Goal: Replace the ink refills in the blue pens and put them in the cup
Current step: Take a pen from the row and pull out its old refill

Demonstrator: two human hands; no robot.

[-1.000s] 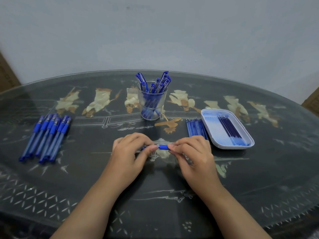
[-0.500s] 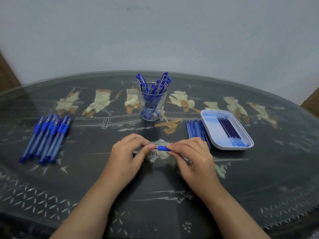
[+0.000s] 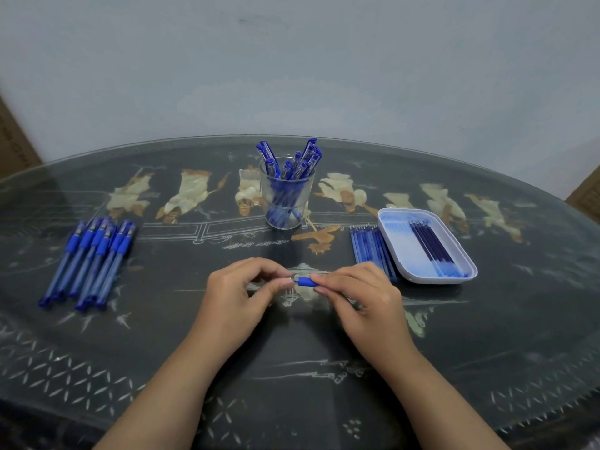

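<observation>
The blue pen [image 3: 306,281] lies crosswise before us: our left grip [image 3: 240,287] pinches its tip, our right grip [image 3: 360,293] its barrel.

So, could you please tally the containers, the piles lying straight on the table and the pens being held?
Containers: 2 (clear glass cup, white rectangular plastic tray)
Table piles: 2 (blue plastic pens, pale blue refills)
Pens held: 1 (blue-gripped pen, between left hand and right hand)
Total: 5
</observation>
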